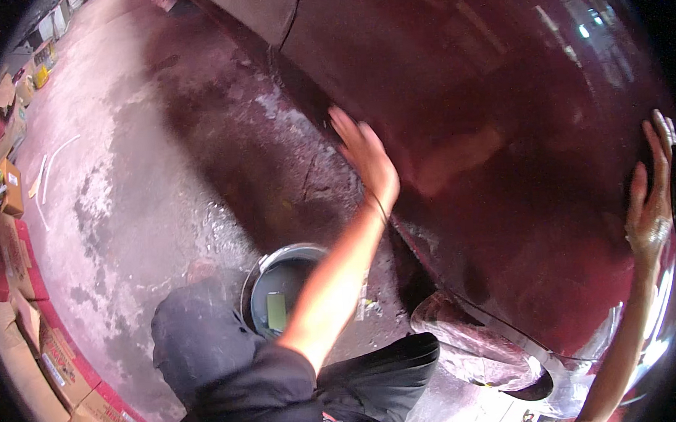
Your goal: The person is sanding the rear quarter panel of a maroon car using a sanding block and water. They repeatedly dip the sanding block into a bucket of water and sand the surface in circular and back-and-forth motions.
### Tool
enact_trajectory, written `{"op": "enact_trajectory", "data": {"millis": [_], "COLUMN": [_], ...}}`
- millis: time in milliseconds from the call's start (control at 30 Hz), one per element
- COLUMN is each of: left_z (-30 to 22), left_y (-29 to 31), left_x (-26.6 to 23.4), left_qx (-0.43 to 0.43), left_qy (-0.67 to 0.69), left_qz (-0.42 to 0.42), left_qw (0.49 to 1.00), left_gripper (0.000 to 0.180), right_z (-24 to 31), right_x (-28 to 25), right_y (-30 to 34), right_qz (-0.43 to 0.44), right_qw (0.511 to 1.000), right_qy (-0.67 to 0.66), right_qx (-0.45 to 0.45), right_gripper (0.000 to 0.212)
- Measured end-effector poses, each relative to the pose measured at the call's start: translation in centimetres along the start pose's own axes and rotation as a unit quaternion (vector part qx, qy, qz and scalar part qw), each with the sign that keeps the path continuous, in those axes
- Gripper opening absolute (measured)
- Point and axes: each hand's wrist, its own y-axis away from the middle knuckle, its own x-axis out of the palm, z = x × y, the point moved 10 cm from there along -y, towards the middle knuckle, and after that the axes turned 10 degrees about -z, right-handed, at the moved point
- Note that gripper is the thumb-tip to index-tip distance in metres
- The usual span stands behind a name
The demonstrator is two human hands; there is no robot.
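The camera is worn up on the head and looks down from close by at the left hand (369,157), the right hand (651,210) and a dark red panel (528,193), seeing wide enough to catch the floor (130,191) too.

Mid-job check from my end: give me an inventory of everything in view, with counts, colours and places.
car body: one, glossy dark red, filling the right side
bucket: one, pale rim, lower centre on the floor
block: one, yellow-green, inside the bucket
cardboard boxes: several, brown and red, along the left edge
rounded object: one, greyish-white, below the car body; exact kind unclear
floor: one, grey and pinkish with dark patches, left half
left hand: one, bare, open, at the car body's lower edge
right hand: one, bare, open, at the car body, far right
sleeve: one, black, bottom centre
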Motion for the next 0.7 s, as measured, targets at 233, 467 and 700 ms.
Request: {"op": "enact_trajectory", "data": {"millis": [233,467,700], "left_z": [-6.2,-8.4,-13.0], "left_y": [14.3,-17.7,9.3], "left_x": [2.0,1.1,5.2], "left_qx": [0.114,0.033,0.33], "left_qy": [-0.163,-0.111,-0.109], "left_qz": [0.192,0.001,0.19], "left_qw": [0.961,0.993,0.918], "left_gripper": [0.084,0.072,0.076], "right_z": [-1.4,-3.9,-3.8], "right_x": [-4.4,-5.7,-5.3], "right_y": [3.5,6.7,7.8], "right_qz": [0.059,-0.01,0.018], "right_qw": [0.998,0.998,0.997], "right_qy": [0.001,0.059,0.077], "right_qx": [0.015,0.023,0.026], "right_gripper": [0.048,0.057,0.056]}}
